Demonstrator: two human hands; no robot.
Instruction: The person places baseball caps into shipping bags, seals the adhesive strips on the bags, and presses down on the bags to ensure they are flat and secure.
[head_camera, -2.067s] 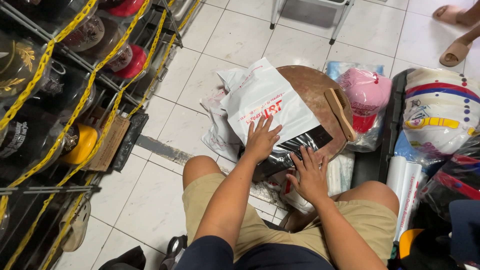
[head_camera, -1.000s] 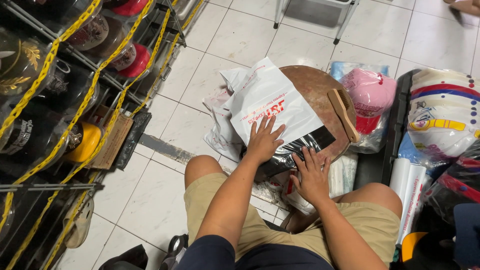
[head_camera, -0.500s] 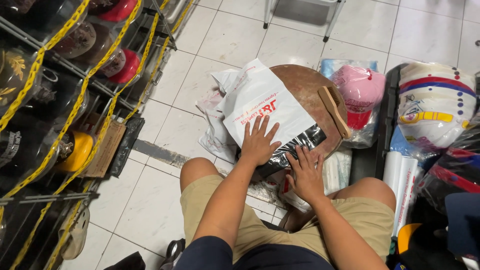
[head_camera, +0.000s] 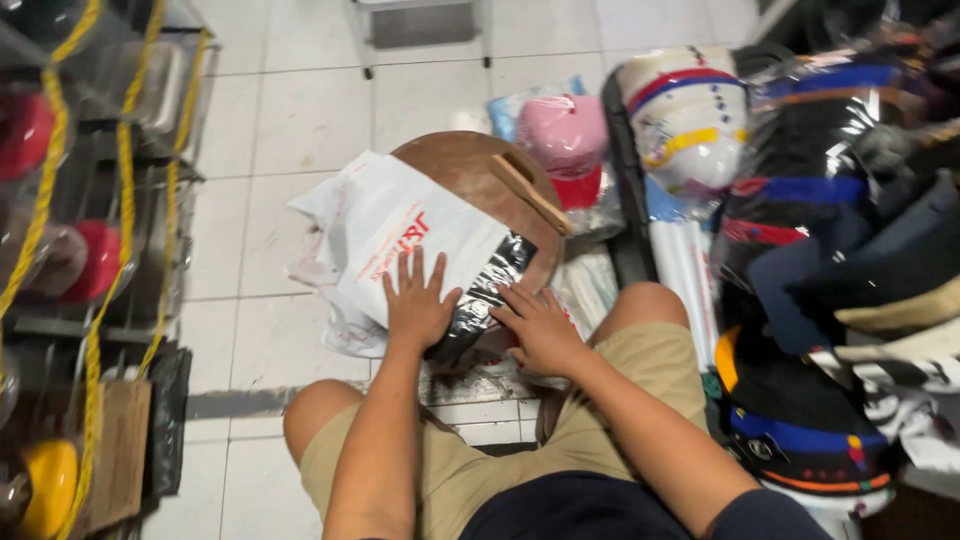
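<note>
A white plastic mailer bag (head_camera: 400, 225) with red print lies on a round brown wooden stool top (head_camera: 465, 170). Its black inner flap (head_camera: 490, 285) is folded out at the near edge. My left hand (head_camera: 418, 300) presses flat on the bag, fingers spread. My right hand (head_camera: 540, 325) rests palm down beside the black flap at the stool's near edge, fingers slightly apart. Neither hand grips anything. A wooden brush (head_camera: 530, 192) lies on the stool's far right side.
More white bags (head_camera: 325, 300) lie under the stool's left side. Bagged caps, one pink (head_camera: 562, 135), and stacked caps (head_camera: 690, 115) crowd the right. A rack with yellow chain (head_camera: 45, 190) and caps stands at left. White tiled floor (head_camera: 300, 110) lies beyond.
The view has swung to the right and tilted, showing more of the cap stacks at right. Both hands stay pressed on the bag and flap in much the same pose.
</note>
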